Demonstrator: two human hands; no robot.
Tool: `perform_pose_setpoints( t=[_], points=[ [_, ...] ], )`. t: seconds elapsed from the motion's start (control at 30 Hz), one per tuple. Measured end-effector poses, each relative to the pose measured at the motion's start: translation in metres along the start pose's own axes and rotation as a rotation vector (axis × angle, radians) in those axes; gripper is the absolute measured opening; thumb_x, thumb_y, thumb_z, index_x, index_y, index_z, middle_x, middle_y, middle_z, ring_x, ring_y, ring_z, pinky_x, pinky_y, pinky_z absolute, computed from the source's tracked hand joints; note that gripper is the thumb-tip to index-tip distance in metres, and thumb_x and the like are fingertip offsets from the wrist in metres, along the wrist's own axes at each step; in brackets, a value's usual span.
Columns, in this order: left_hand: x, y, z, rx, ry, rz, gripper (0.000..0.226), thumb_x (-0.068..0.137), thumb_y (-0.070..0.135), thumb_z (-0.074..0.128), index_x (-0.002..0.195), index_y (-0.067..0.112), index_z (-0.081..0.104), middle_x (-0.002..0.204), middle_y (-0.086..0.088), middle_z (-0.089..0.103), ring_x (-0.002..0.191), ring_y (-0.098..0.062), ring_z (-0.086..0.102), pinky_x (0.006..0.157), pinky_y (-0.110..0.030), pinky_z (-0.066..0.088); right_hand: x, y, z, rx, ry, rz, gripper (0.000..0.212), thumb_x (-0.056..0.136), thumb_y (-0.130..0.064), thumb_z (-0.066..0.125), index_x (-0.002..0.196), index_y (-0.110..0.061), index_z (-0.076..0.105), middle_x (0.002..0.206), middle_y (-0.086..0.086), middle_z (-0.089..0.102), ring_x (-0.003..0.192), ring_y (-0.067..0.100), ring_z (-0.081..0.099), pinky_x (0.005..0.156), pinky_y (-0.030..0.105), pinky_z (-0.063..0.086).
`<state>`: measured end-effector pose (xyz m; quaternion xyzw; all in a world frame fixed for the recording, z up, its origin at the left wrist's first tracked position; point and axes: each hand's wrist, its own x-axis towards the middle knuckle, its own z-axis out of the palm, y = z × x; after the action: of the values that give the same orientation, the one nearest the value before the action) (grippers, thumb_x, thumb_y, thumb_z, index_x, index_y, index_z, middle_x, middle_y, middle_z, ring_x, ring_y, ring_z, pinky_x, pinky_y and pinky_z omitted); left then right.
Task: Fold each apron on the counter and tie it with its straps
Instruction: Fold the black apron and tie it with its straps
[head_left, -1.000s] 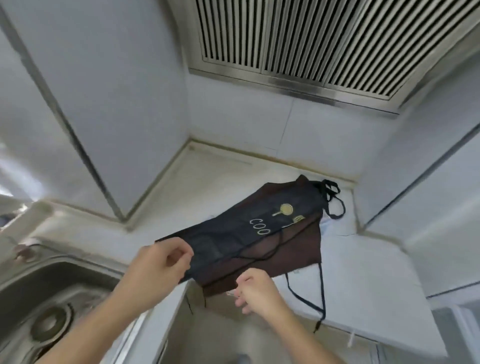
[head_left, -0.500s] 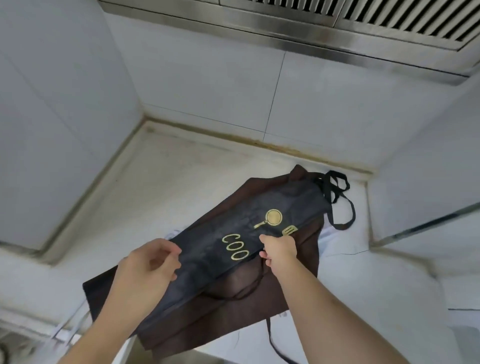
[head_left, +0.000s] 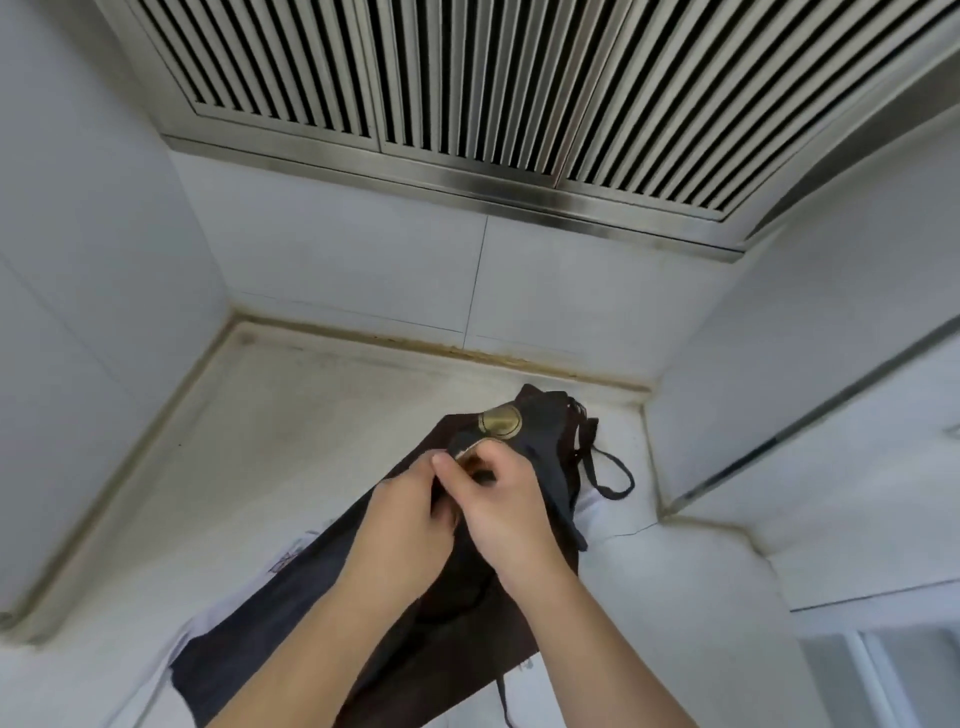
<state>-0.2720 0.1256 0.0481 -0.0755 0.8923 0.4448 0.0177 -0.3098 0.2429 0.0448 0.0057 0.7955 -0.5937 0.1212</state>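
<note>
A dark navy apron (head_left: 540, 441) with a gold pan emblem lies on top of a brown apron (head_left: 457, 623) on the white counter (head_left: 270, 467). My left hand (head_left: 405, 525) and my right hand (head_left: 498, 499) meet over the middle of the navy apron, both gripping its bunched cloth. Black straps (head_left: 608, 478) loop out at the far right end. Another strap (head_left: 501, 701) hangs over the counter's front edge. A pale cloth (head_left: 208, 618) peeks out from under the brown apron at the left.
White tiled walls close in the counter at the back and on both sides. A steel slatted vent hood (head_left: 467, 104) hangs overhead. The counter's right part (head_left: 691, 597) runs toward a metal-trimmed cabinet (head_left: 805, 441).
My left hand has carried the near end of the navy apron up to my right hand, folding it over. The printed letters are now covered. The view has tilted upward.
</note>
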Motion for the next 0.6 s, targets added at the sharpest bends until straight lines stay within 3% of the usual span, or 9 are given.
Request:
perform_pose_setpoints(
  t=[0.03, 0.07, 0.13, 0.23, 0.33, 0.43, 0.5, 0.57, 0.6],
  points=[
    [0.003, 0.009, -0.009, -0.041, 0.063, 0.02, 0.025, 0.099, 0.007, 0.058, 0.102, 0.03, 0.067, 0.076, 0.018, 0.067, 0.077, 0.006, 0.064, 0.061, -0.009, 0.045, -0.007, -0.015, -0.006, -0.013, -0.008, -0.052, 0.007, 0.093, -0.029, 0.075, 0.094, -0.024, 0.072, 0.096, -0.004, 0.071, 0.095, 0.01, 0.066, 0.088, 0.036, 0.059],
    [0.006, 0.015, -0.019, -0.096, 0.104, 0.019, 0.027, 0.099, 0.005, 0.058, 0.091, 0.029, 0.068, 0.068, 0.017, 0.065, 0.072, 0.005, 0.063, 0.059, -0.011, 0.043, -0.012, -0.026, -0.012, -0.044, -0.02, -0.083, 0.013, 0.092, -0.026, 0.076, 0.103, -0.032, 0.071, 0.104, -0.009, 0.068, 0.102, 0.007, 0.063, 0.092, 0.035, 0.058],
    [0.012, 0.025, -0.036, -0.205, 0.113, 0.029, 0.034, 0.101, 0.007, 0.059, 0.076, 0.03, 0.064, 0.062, 0.016, 0.064, 0.062, 0.0, 0.059, 0.054, -0.018, 0.038, -0.018, -0.042, -0.025, -0.09, -0.001, -0.088, 0.042, 0.09, -0.025, 0.077, 0.124, -0.045, 0.062, 0.122, -0.019, 0.059, 0.113, 0.0, 0.057, 0.099, 0.033, 0.055],
    [0.009, 0.047, -0.061, -0.284, 0.055, 0.098, 0.035, 0.102, 0.009, 0.061, 0.074, 0.028, 0.065, 0.066, 0.013, 0.068, 0.059, -0.002, 0.058, 0.059, -0.027, 0.042, -0.034, -0.071, -0.042, -0.095, 0.024, -0.082, 0.071, 0.088, -0.033, 0.08, 0.145, -0.055, 0.045, 0.134, -0.026, 0.05, 0.121, -0.006, 0.052, 0.102, 0.028, 0.05],
    [0.005, 0.065, -0.081, -0.289, 0.05, 0.15, 0.035, 0.103, 0.012, 0.06, 0.074, 0.03, 0.064, 0.063, 0.023, 0.066, 0.06, 0.005, 0.058, 0.055, -0.016, 0.038, -0.045, -0.096, -0.055, -0.238, -0.052, -0.138, 0.038, 0.084, -0.037, 0.079, 0.121, -0.044, 0.069, 0.113, -0.017, 0.073, 0.106, 0.0, 0.068, 0.098, 0.038, 0.057],
    [-0.002, 0.081, -0.105, -0.267, 0.07, 0.165, 0.04, 0.106, 0.024, 0.06, 0.065, 0.02, 0.058, 0.052, 0.014, 0.058, 0.051, -0.001, 0.051, 0.049, -0.019, 0.035, -0.058, -0.119, -0.061, -0.369, -0.045, -0.219, 0.01, 0.09, -0.026, 0.076, 0.098, -0.032, 0.078, 0.09, -0.014, 0.078, 0.082, 0.004, 0.073, 0.084, 0.039, 0.062],
    [-0.006, 0.093, -0.12, -0.243, 0.081, 0.163, 0.047, 0.106, 0.028, 0.058, 0.062, 0.015, 0.051, 0.047, 0.01, 0.05, 0.047, -0.005, 0.045, 0.047, -0.022, 0.031, -0.062, -0.131, -0.068, -0.439, 0.036, -0.307, 0.007, 0.094, -0.029, 0.072, 0.093, -0.023, 0.077, 0.084, -0.008, 0.076, 0.08, 0.01, 0.071, 0.081, 0.042, 0.06],
    [-0.008, 0.106, -0.134, -0.195, 0.107, 0.148, 0.051, 0.107, 0.032, 0.056, 0.062, 0.014, 0.042, 0.045, 0.007, 0.04, 0.046, -0.009, 0.036, 0.049, -0.028, 0.027, -0.062, -0.138, -0.077, -0.523, 0.088, -0.376, 0.019, 0.096, -0.032, 0.068, 0.089, -0.016, 0.073, 0.083, 0.004, 0.071, 0.08, 0.02, 0.066, 0.079, 0.046, 0.056],
    [-0.008, 0.112, -0.141, -0.167, 0.131, 0.145, 0.051, 0.107, 0.033, 0.055, 0.062, 0.013, 0.042, 0.046, 0.007, 0.039, 0.047, -0.009, 0.036, 0.052, -0.031, 0.028, -0.063, -0.143, -0.084, -0.555, 0.122, -0.414, 0.019, 0.097, -0.032, 0.068, 0.089, -0.016, 0.075, 0.083, 0.002, 0.072, 0.081, 0.018, 0.065, 0.08, 0.044, 0.055]
  ],
)
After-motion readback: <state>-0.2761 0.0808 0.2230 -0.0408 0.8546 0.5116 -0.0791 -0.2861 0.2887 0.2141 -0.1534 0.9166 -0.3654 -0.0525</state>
